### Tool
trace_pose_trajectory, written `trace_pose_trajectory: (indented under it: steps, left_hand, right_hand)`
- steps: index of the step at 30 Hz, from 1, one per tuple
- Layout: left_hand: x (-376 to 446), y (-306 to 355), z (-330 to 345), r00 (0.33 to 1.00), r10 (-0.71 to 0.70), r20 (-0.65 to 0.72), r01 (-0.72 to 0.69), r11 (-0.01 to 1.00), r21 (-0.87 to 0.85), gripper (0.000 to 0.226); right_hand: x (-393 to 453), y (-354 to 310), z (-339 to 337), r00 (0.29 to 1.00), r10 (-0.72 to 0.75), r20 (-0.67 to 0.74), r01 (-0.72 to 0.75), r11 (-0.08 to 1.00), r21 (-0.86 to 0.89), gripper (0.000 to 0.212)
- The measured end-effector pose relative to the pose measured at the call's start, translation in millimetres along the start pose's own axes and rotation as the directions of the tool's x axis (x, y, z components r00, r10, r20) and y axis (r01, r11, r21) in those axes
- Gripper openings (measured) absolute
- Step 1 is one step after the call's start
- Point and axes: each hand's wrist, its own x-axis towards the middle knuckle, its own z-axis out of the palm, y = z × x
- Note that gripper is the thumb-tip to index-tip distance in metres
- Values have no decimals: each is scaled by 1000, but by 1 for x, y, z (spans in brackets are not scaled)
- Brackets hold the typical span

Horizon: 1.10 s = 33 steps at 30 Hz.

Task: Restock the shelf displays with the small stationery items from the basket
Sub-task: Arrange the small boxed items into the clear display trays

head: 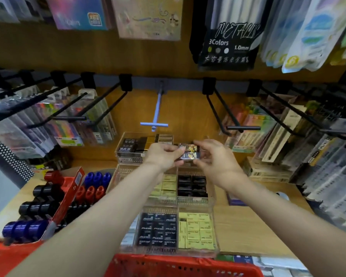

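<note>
Shelf mid-frame: left hand (164, 154) and right hand (214, 156) both pinch small pack (188, 151); square it over rear clear tray (128, 148) before lowering.

Even, bright indoor light from above casts only soft shadows. Wide-angle distortion bends the black metal display hooks (72, 108) outward. Hanging plastic pen packets (326, 176) at far left and right blur heavily; the centre stays sharper.

- A wooden shelf (246, 232) is carrying the stock.
- Clear tiered trays (213, 226) are sitting mid-shelf, holding black and yellow packets.
- A red carton (72, 188) of ink bottles is standing at the left.
- Cream boxes (268, 172) are lying at the right.
</note>
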Motion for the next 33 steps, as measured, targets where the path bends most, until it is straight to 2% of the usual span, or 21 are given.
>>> trace_pose_trajectory:
  steps: [2, 3, 5, 7, 11, 13, 15, 17, 21, 22, 24, 27, 29, 31, 33]
  left_hand:
    - [21, 7, 11, 998, 40, -51, -34, 994, 103, 25]
    - [30, 10, 16, 994, 71, -82, -52, 974, 219, 28]
    - [44, 16, 24, 986, 126, -111, -52, 856, 514, 32]
    - [52, 18, 34, 984, 148, -103, -34, 712, 701, 37]
    - [61, 16, 54, 986, 166, -13, -61, 431, 900, 45]
    - [62, 18, 63, 992, 102, 72, -98, 283, 954, 47]
    - [61, 18, 67, 994, 42, 104, -111, 204, 973, 44]
    - [61, 17, 67, 995, 41, 90, -96, 198, 976, 38]
    - [56, 12, 64, 989, 140, 51, -87, 262, 961, 22]
    - [56, 10, 62, 984, 159, 74, -115, 261, 958, 18]
    - [52, 10, 55, 975, 155, 158, -198, 291, 936, 26]
    - [44, 10, 41, 959, 98, 267, -283, 406, 869, 33]
    - [44, 10, 33, 942, 73, 326, -325, 435, 840, 39]
    - [45, 9, 29, 917, 50, 396, -386, 363, 848, 47]
    - [45, 5, 26, 882, 79, 464, -470, 216, 856, 54]
  right_hand:
    - [4, 9, 4, 997, 79, -17, -79, 997, -11, 63]
    - [3, 15, 5, 995, 96, -31, -97, 995, -20, 61]
    - [-7, 28, 8, 994, 91, -55, -92, 996, -21, 52]
    - [-20, 42, 8, 995, 82, -60, -83, 996, -18, 43]
    - [-32, 62, 8, 987, 112, -117, -109, 993, 35, 35]
    - [-33, 66, 7, 982, 119, -144, -113, 992, 52, 34]
    - [-33, 68, 6, 979, 126, -158, -117, 991, 68, 34]
    - [-34, 69, 7, 976, 139, -167, -128, 989, 80, 34]
    - [-29, 66, 1, 972, 178, -151, -166, 982, 91, 37]
    - [-27, 64, -1, 974, 192, -121, -182, 979, 88, 41]
    - [-23, 61, -2, 978, 207, -26, -206, 978, 42, 50]
    - [-17, 56, 4, 972, 199, 125, -195, 980, -43, 64]
    - [-15, 52, 10, 967, 201, 156, -196, 979, -51, 67]
    - [-14, 52, 14, 971, 203, 131, -195, 978, -70, 67]
    - [-14, 54, 15, 973, 199, 118, -189, 977, -95, 67]
